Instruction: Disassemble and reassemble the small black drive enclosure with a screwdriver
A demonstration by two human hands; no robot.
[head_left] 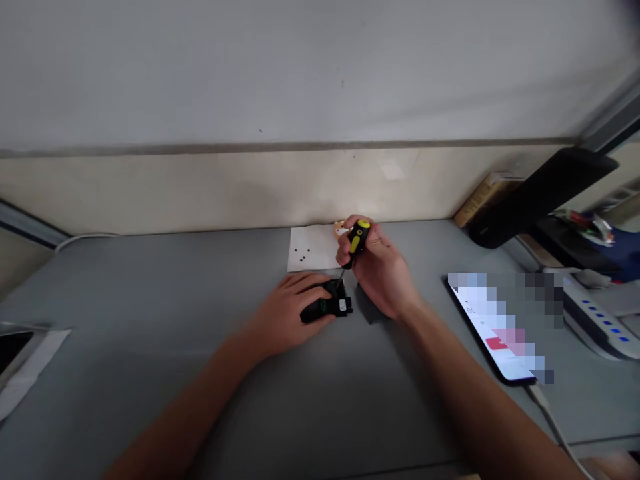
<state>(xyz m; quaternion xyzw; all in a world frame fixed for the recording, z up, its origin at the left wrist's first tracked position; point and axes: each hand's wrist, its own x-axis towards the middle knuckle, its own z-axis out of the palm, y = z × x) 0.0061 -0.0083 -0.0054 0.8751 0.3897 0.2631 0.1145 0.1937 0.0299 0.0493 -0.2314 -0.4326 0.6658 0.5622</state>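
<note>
My left hand (289,312) is wrapped over a small black electronic device (327,307) with green parts and a white label, pressing it to the desk. In my right hand (386,275) is a screwdriver (359,237) with a black and yellow handle, tilted with its shaft pointing down. Its tip reaches the device's upper part, but the exact contact point is too small to make out. Just beyond lies a sheet of white paper (313,240) with several tiny dark screws (303,257) on it. A dark flat piece (371,308) is partly hidden beneath my right hand.
To the right lie a lit phone (493,330) with a cable (547,407) and a white power strip (597,317). A tall black object (540,197) leans at the back right beside a box (487,193). The wall (225,190) bounds the grey desk (150,300).
</note>
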